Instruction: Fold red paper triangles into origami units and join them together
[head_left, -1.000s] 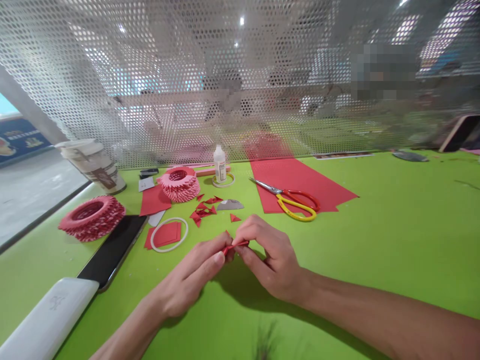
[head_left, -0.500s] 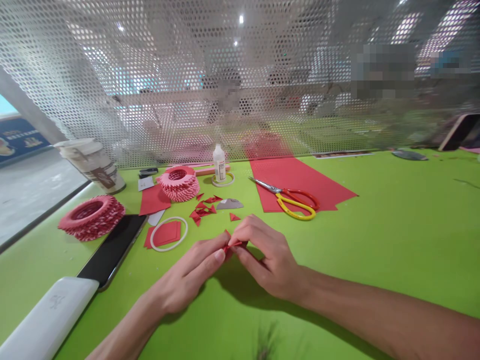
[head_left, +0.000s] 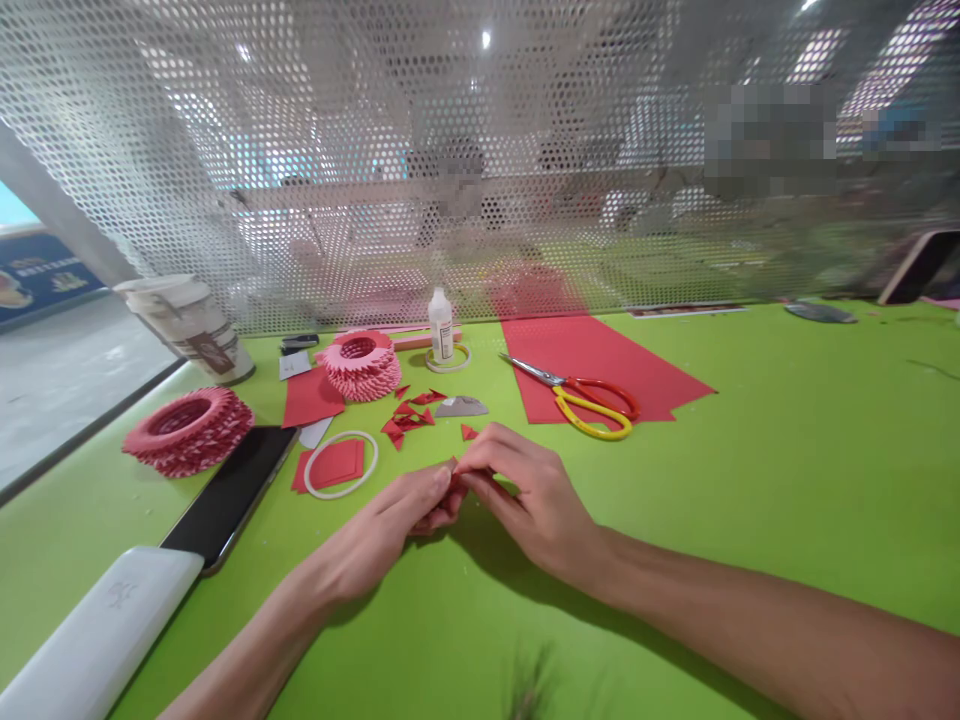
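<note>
Between my fingertips is a small folded piece of red paper (head_left: 454, 477), mostly hidden by the fingers. My left hand (head_left: 405, 505) pinches it from the left, thumb on top and fingers curled beneath. From the other side, my right hand (head_left: 525, 490) grips it between thumb and forefinger. Just beyond lies a single red paper triangle (head_left: 469, 432), with a loose pile of folded red triangles (head_left: 405, 418) farther left. A white ring (head_left: 307, 480) rests on a stack of red paper squares (head_left: 337, 462) left of my hands.
Scissors (head_left: 592, 405) lie on a large red sheet (head_left: 555, 350). A glue bottle (head_left: 441, 325) stands near the perforated screen (head_left: 360, 200). Leftward are two folded-paper rings, one pink (head_left: 360, 378), one red (head_left: 172, 455), a paper cup (head_left: 199, 330), a phone (head_left: 225, 500) and a white power bank (head_left: 112, 620).
My left fingers have curled under the folded red paper and the thumb has moved up onto it. Less of the paper shows now. My right hand has shifted slightly left.
</note>
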